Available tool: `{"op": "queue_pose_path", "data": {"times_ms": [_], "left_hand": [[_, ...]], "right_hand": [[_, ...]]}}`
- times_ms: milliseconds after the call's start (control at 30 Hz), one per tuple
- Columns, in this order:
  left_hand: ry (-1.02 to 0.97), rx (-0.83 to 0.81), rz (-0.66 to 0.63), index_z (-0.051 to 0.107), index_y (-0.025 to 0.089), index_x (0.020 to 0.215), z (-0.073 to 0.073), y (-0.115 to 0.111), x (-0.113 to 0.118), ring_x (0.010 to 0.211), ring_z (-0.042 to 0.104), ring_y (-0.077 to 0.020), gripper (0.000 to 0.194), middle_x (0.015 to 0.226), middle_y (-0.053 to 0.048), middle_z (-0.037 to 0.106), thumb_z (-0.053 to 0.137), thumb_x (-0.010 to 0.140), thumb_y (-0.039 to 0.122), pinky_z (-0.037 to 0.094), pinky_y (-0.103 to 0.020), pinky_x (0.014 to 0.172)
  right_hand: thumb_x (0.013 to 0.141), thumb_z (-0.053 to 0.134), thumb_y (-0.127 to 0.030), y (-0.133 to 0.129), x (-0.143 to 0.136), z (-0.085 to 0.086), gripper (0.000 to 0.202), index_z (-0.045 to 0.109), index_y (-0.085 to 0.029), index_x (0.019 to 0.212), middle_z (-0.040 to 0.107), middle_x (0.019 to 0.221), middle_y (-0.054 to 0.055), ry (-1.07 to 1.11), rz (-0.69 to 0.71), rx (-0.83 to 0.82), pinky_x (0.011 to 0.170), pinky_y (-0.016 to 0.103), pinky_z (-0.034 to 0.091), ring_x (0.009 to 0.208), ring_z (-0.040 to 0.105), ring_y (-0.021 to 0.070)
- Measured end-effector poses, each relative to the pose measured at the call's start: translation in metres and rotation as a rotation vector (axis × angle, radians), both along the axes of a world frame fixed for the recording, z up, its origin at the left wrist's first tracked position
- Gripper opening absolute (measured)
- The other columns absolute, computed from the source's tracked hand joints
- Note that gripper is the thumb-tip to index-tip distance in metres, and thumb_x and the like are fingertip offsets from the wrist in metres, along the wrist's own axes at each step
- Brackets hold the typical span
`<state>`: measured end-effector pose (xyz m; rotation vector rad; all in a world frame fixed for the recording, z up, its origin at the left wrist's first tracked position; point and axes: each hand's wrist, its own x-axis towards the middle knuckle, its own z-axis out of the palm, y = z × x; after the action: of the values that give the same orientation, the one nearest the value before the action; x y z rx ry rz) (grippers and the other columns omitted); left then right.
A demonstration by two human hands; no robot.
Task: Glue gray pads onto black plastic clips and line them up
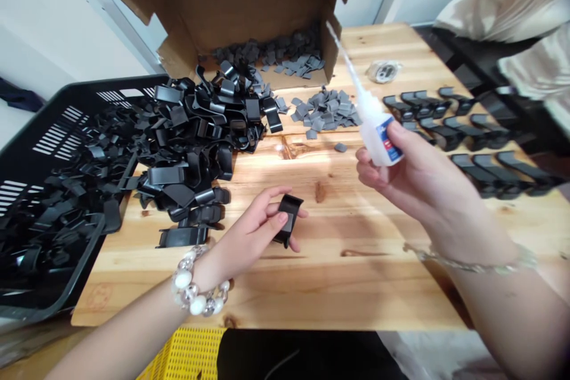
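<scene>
Near the middle front of the wooden table, my left hand [256, 227] grips a curved black plastic clip [290, 209], thumb on top and fingers beneath. A small grey pad lies on the clip's inner face, by the thumb tip. My right hand [414, 172] is raised over the table's right half, closed round a white glue bottle [373, 133] with a blue and red label. The bottle is tilted, its long thin nozzle pointing up and to the left, away from the clip. Beyond it lies a pile of small grey pads [327, 110], with one loose pad [341, 147] nearer.
A heap of black clips [200, 130] covers the table's left side beside a black crate [71, 237] full of parts. An open cardboard box [262, 0] holds more pads. Clips in rows [481, 175] and a tape roll [383, 71] are at right. Another person's sleeve [494, 0] shows there.
</scene>
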<state>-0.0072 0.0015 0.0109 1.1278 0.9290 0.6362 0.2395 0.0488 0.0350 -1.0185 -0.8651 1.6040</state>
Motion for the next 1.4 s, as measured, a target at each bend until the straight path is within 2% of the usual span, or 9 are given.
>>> {"op": "queue_pose_path", "data": {"times_ms": [133, 267, 367, 467, 533, 600, 733, 1033, 1400], "left_hand": [[-0.041, -0.095, 0.048, 0.038, 0.023, 0.127, 0.001, 0.001, 0.000, 0.065, 0.069, -0.0148, 0.038, 0.125, -0.013, 0.060, 0.051, 0.093, 0.033, 0.058, -0.034, 0.066], [-0.018, -0.194, 0.082, 0.037, 0.024, 0.127, 0.002, 0.002, 0.000, 0.071, 0.067, -0.0151, 0.040, 0.128, -0.013, 0.056, 0.054, 0.092, 0.033, 0.058, -0.029, 0.054], [0.007, -0.221, 0.068, 0.037, 0.023, 0.126, 0.002, 0.001, 0.000, 0.072, 0.065, -0.0138, 0.039, 0.126, -0.013, 0.056, 0.055, 0.091, 0.030, 0.058, -0.028, 0.056], [-0.002, -0.237, 0.023, 0.038, 0.025, 0.124, 0.000, -0.002, 0.001, 0.072, 0.065, -0.0131, 0.036, 0.125, -0.010, 0.057, 0.054, 0.092, 0.029, 0.057, -0.028, 0.057], [-0.004, -0.253, 0.000, 0.038, 0.027, 0.124, -0.001, -0.003, 0.001, 0.074, 0.065, -0.0128, 0.035, 0.124, -0.009, 0.057, 0.053, 0.092, 0.029, 0.058, -0.028, 0.059], [-0.004, -0.265, -0.014, 0.038, 0.026, 0.124, -0.001, -0.005, 0.002, 0.075, 0.064, -0.0128, 0.036, 0.123, -0.010, 0.057, 0.054, 0.092, 0.029, 0.057, -0.028, 0.060], [0.005, -0.263, -0.062, 0.036, 0.024, 0.125, -0.001, -0.007, 0.003, 0.075, 0.063, -0.0124, 0.037, 0.125, -0.012, 0.057, 0.052, 0.093, 0.029, 0.057, -0.027, 0.060], [-0.003, -0.232, -0.121, 0.034, 0.023, 0.126, -0.006, -0.010, 0.005, 0.073, 0.063, -0.0119, 0.038, 0.122, -0.013, 0.057, 0.051, 0.094, 0.029, 0.056, -0.027, 0.059], [0.009, -0.194, -0.148, 0.032, 0.022, 0.128, -0.006, -0.010, 0.005, 0.072, 0.062, -0.0104, 0.040, 0.124, -0.014, 0.056, 0.051, 0.094, 0.028, 0.056, -0.025, 0.059]], "right_hand": [[0.080, 0.066, -0.036, 0.001, 0.003, 0.002, 0.020, 0.051, -0.023, 0.082, 0.042, 0.064, -0.004, 0.012, -0.039, 0.056, 0.047, 0.022, 0.023, 0.053, 0.033, 0.0070], [0.081, 0.065, -0.033, 0.003, 0.007, 0.004, 0.024, 0.046, -0.021, 0.072, 0.034, 0.061, -0.006, 0.030, -0.169, 0.100, 0.048, 0.024, 0.021, 0.051, 0.030, 0.0062], [0.083, 0.060, -0.025, 0.003, 0.005, 0.006, 0.024, 0.046, -0.018, 0.064, 0.033, 0.055, -0.005, -0.001, -0.255, 0.178, 0.046, 0.025, 0.020, 0.049, 0.028, 0.0060], [0.077, 0.059, -0.014, -0.001, 0.000, 0.007, 0.017, 0.052, -0.016, 0.061, 0.031, 0.049, -0.005, -0.106, -0.309, 0.265, 0.042, 0.025, 0.015, 0.045, 0.025, 0.0054], [0.072, 0.061, -0.012, -0.005, -0.004, 0.008, 0.007, 0.058, -0.016, 0.066, 0.036, 0.050, -0.005, -0.200, -0.354, 0.270, 0.040, 0.024, 0.017, 0.044, 0.029, 0.0054], [0.068, 0.062, -0.010, -0.009, -0.008, 0.009, 0.006, 0.060, -0.016, 0.070, 0.042, 0.055, -0.004, -0.269, -0.398, 0.263, 0.040, 0.023, 0.021, 0.046, 0.036, 0.0057], [0.068, 0.062, -0.010, -0.012, -0.012, 0.008, 0.008, 0.059, -0.017, 0.070, 0.047, 0.060, -0.003, -0.322, -0.388, 0.267, 0.041, 0.021, 0.024, 0.050, 0.040, 0.0057], [0.063, 0.061, -0.008, -0.012, -0.009, 0.004, 0.012, 0.063, -0.017, 0.070, 0.052, 0.058, -0.004, -0.281, -0.368, 0.395, 0.039, 0.019, 0.028, 0.048, 0.043, 0.0055], [0.064, 0.062, -0.008, -0.015, -0.010, 0.007, 0.010, 0.062, -0.016, 0.070, 0.052, 0.057, -0.005, -0.299, -0.341, 0.394, 0.038, 0.017, 0.029, 0.048, 0.043, 0.0035]]}}
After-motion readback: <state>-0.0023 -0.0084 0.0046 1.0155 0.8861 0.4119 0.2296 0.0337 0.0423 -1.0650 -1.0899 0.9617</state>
